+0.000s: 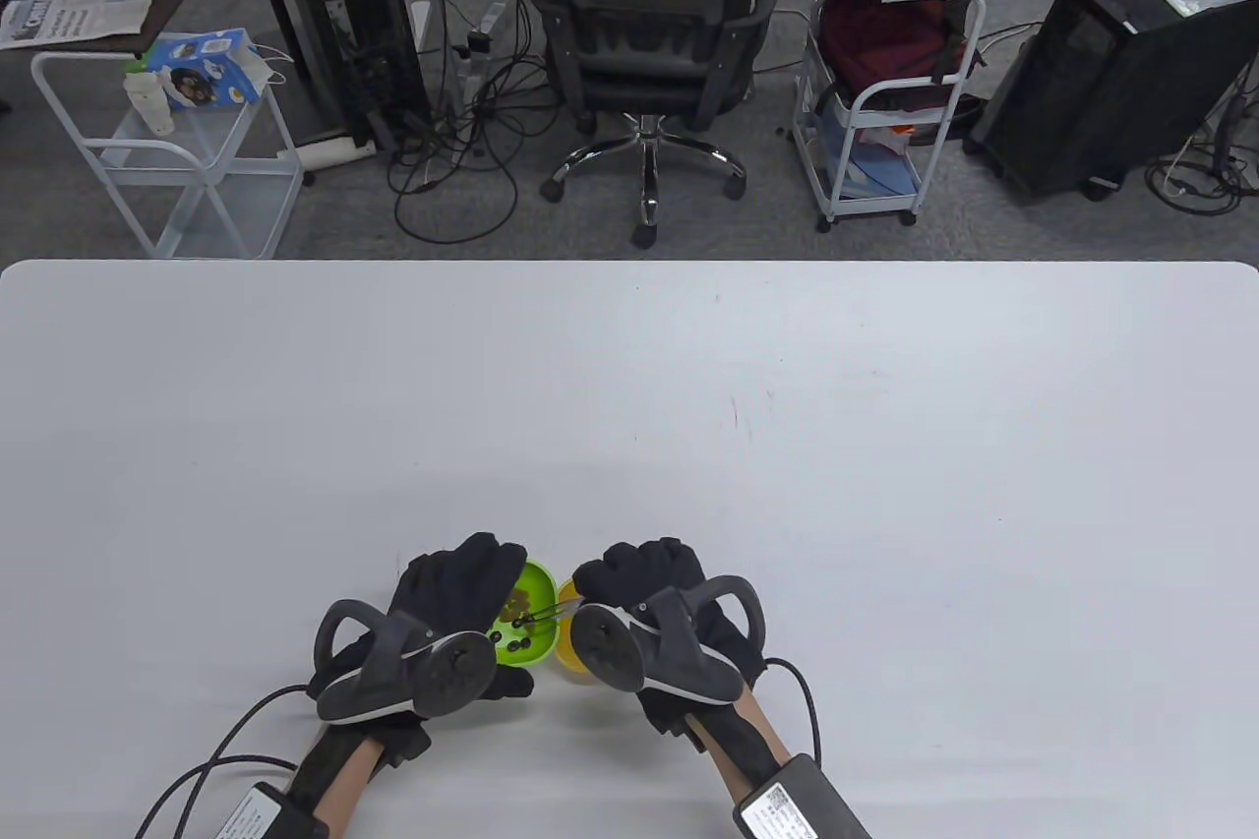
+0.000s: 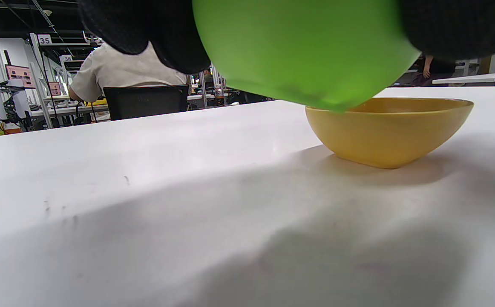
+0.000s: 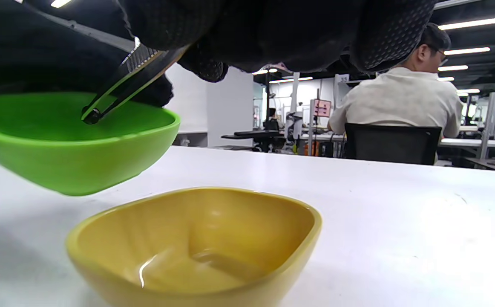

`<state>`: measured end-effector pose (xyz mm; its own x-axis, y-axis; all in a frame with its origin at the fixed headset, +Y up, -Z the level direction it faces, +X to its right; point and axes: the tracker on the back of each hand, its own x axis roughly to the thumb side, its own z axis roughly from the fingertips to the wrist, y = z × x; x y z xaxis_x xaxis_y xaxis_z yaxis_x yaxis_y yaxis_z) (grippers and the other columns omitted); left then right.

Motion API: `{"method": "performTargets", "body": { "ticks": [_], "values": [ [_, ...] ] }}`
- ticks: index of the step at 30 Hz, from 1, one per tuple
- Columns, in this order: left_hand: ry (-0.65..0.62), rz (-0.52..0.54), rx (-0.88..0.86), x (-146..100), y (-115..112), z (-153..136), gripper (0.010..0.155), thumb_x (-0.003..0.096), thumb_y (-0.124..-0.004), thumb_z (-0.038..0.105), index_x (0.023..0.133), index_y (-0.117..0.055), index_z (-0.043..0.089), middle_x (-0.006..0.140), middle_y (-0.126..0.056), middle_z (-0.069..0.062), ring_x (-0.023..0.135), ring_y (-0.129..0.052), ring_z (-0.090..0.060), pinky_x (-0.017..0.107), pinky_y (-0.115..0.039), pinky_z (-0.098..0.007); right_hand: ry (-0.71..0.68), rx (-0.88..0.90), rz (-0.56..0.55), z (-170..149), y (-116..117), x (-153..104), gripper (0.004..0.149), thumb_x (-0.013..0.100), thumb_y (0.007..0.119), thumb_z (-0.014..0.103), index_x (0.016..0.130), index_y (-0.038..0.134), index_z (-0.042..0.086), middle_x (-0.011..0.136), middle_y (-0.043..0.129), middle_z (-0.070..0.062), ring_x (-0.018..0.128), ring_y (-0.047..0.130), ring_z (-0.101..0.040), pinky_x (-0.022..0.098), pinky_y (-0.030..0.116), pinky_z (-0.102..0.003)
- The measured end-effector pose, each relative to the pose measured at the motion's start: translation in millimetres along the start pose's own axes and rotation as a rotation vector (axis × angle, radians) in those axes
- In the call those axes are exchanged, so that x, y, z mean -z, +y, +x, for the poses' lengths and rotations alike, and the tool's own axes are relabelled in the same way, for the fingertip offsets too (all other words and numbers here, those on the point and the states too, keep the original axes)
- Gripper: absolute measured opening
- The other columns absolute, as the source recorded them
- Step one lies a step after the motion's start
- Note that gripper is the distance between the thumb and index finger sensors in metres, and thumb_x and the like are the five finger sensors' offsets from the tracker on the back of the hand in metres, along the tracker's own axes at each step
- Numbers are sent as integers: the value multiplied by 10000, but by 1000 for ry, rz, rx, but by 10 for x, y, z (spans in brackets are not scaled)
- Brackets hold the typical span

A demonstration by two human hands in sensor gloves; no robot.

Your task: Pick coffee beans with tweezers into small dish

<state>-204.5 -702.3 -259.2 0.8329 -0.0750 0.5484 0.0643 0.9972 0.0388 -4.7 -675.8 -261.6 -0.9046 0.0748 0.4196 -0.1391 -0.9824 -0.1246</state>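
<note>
Glossily, rounded green bowl (image 3: 77,149), smooth yellow dish (image 3: 196,243), slim metal tweezers (image 3: 124,83).

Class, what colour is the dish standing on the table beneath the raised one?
Yellow dish; the right wrist view shows it best, standing on the table.

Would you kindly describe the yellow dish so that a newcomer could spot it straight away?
Look at the near edge of the white table, between the two gloved hands. The yellow dish rests flat there, beside the right hand. Unlike the green dish held tilted in the left hand, it holds no beans.
</note>
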Motion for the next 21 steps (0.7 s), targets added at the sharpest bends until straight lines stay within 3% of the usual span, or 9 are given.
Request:
{"method": "performTargets", "body": {
  "ticks": [12,21],
  "values": [
    [-3,1,4,-2,0,2,1102,339,-735,717,1195,-468,77,1234,-582,-264,994,-815,-463,752,-678,-669,104,88,-6,-366,-63,-101,409,465,652,348,851,754,259,708,830,6,536,879,-220,725,664,-604],
    [-8,-1,10,-4,-1,14,1102,338,-735,718,1195,-469,77,1232,-584,-266,992,-816,-464,753,-678,-668,135,108,13,-459,-1,-115,412,461,654,347,850,755,260,709,833,7,540,881,-221,726,661,-609]
  ]
}}
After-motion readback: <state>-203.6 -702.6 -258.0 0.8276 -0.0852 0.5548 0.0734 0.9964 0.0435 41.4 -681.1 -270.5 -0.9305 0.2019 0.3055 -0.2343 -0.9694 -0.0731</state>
